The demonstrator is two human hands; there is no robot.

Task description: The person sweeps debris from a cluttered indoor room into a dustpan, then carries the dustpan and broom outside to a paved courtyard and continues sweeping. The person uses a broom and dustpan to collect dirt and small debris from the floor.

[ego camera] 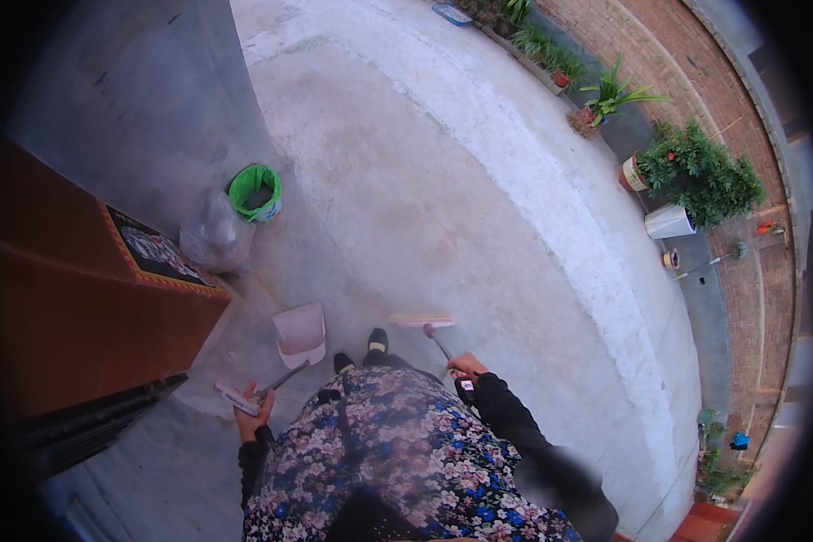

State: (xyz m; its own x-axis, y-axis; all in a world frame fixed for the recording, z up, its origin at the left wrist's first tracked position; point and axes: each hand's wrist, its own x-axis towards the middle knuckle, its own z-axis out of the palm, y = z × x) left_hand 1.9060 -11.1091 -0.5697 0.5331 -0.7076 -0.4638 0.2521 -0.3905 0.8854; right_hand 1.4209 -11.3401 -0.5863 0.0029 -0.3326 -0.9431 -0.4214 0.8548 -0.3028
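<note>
My left hand (254, 412), at the lower left, holds the upper end of the dark handle of a dustpan, together with a small pale box-like thing (238, 398) that bears writing. The pinkish dustpan (301, 333) is near the concrete floor, left of my feet. In my right hand (469, 366) is the handle of a broom, gripped near my waist. The broom head (423, 320), with pale bristles and slightly blurred, lies ahead of my shoes and to the right of the dustpan. Something dark with a small bright screen sits at my right wrist.
A bin with a green liner (256, 193) and a filled clear plastic bag (218, 234) stand by the grey wall (142, 101) at left. A brown panel (95, 291) rises nearer on the left. Potted plants (701, 173) line the brick-edged border at right.
</note>
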